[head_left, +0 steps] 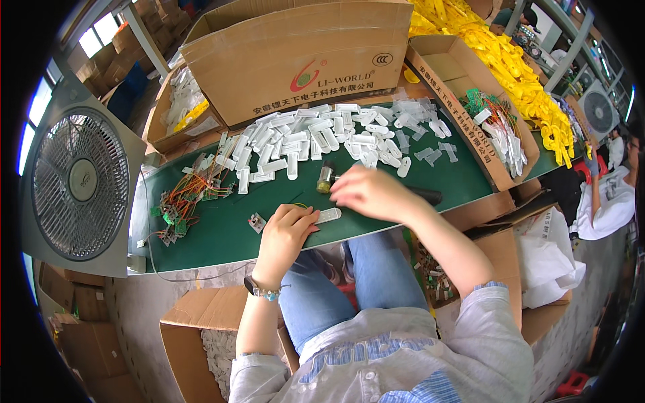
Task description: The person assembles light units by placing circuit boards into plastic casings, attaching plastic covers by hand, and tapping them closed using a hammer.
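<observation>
Your left hand (285,232) pinched a white plastic case (328,215); your right hand (368,193), loosely curled, hovered empty just beyond the case.

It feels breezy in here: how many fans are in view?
2. A large grey box fan stands at the left end of the green table. A second fan stands far right, behind the yellow parts. Others may be hidden beyond the picture's rim.
</observation>
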`<state>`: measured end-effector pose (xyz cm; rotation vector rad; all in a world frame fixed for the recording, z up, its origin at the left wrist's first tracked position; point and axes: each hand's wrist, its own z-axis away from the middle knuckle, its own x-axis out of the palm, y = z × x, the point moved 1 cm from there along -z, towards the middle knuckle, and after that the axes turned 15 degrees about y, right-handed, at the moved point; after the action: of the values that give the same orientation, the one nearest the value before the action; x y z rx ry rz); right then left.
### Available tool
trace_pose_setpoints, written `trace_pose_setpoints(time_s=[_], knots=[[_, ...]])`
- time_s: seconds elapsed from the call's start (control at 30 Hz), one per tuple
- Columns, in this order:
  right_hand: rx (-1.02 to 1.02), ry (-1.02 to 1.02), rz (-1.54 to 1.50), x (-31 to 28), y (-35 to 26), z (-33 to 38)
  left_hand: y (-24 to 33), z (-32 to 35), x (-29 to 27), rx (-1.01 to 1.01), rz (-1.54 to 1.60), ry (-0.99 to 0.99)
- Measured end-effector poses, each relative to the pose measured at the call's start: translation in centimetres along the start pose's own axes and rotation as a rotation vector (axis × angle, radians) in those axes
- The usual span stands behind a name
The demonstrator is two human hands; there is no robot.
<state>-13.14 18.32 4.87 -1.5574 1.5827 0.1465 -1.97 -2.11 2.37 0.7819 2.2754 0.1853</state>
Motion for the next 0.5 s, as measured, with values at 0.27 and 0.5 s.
trace_pose_setpoints(time_s=[0.27,0.5], knots=[[0.569,0.268,0.771,-9.9,18.8,-0.7,0.3,-0.7,-0.1,-0.032,0.04,0.007],[0.743,0.158,0.615,-10.5,18.1,-2.1,0.2,-0.4,-0.3,-0.043,0.054,0.002]])
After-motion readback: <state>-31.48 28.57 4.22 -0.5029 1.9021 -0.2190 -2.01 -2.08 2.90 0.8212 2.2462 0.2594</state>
